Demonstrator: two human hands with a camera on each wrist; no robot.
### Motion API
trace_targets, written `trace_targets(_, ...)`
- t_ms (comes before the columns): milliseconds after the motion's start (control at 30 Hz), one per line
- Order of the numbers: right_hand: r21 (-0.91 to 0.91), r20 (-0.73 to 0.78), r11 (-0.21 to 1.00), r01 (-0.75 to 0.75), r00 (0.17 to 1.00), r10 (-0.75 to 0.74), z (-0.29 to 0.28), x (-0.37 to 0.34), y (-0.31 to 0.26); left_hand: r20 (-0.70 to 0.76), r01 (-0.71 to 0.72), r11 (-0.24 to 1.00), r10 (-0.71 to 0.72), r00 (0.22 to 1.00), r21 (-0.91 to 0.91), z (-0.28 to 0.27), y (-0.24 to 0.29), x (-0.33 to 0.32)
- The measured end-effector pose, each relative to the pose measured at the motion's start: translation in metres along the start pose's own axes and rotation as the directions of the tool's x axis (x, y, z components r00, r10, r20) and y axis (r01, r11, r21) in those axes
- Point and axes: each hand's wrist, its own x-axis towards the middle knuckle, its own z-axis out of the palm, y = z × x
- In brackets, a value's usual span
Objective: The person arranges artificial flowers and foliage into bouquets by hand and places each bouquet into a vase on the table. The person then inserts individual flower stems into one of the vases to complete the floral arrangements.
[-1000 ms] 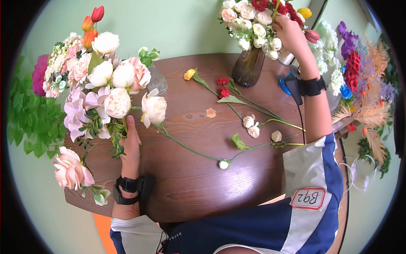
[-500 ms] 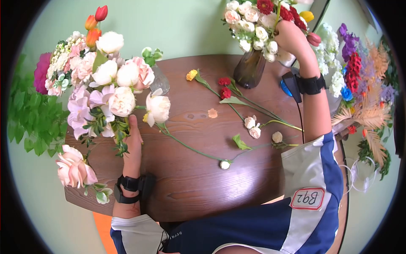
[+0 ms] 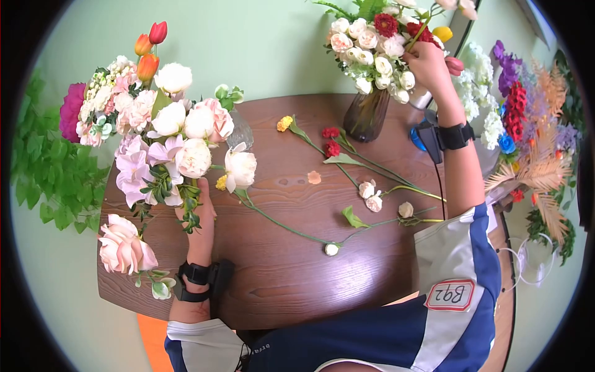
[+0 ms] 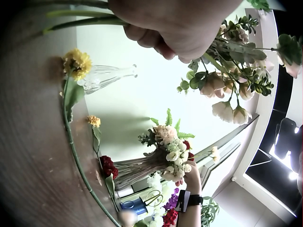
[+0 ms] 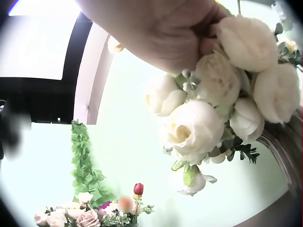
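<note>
My left hand [image 3: 201,214] grips a large bouquet of white, pink and lilac flowers [image 3: 194,158] with orange and red tulips [image 3: 148,66] on top. Its fingers curl round green stems [image 4: 85,20] in the left wrist view. At the back right, a dark ribbed glass vase [image 3: 367,118] stands upright, full of white roses [image 3: 382,66] and red flowers [image 3: 385,25]. Over these blooms my right hand [image 3: 427,65] pinches a green stem [image 3: 418,37] that rises among them. White blooms [image 5: 194,127] crowd under that hand in the right wrist view, hiding its fingertips.
Loose stems with yellow [image 3: 284,123], red [image 3: 331,148] and white blooms [image 3: 332,249] lie across the brown table [image 3: 279,279]. A clear glass vase [image 3: 242,133] stands behind the bouquet. Blue-handled scissors [image 4: 135,205] are near the dark vase. More flowers [image 3: 514,115] stand at right.
The head view has tilted up, so everything sits lower and more of the tall pale blooms above the dark vase shows. Both hands keep their holds.
</note>
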Motion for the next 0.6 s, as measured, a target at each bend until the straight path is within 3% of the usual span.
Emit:
trace_targets(233,-0.073,-0.008,0.997,-0.027,1.000,0.027,0.005,0.000,-0.014,-0.016,0.017,1.000,-0.017,1.000,-0.011,0.001,0.003,-0.002)
trace_targets(333,-0.212,0.042,0.975,-0.062,0.996,0.073,0.004,-0.003,-0.021,-0.004,0.012,1.000,-0.012,1.000,-0.007,0.001,0.003,-0.002)
trace_targets(467,-0.154,0.118,0.988,-0.002,0.993,0.020,0.003,0.000,-0.011,-0.022,0.056,0.998,-0.056,0.998,0.007,0.001,0.005,-0.001)
trace_targets(567,0.039,-0.067,0.997,0.065,0.996,-0.062,0.000,-0.003,-0.012,-0.010,0.040,0.999,-0.040,0.999,-0.016,0.000,0.003,0.000)
trace_targets(600,0.038,-0.064,0.997,0.064,0.996,-0.062,-0.003,-0.003,-0.012,-0.009,0.043,0.999,-0.043,0.999,-0.015,0.000,0.002,0.000)
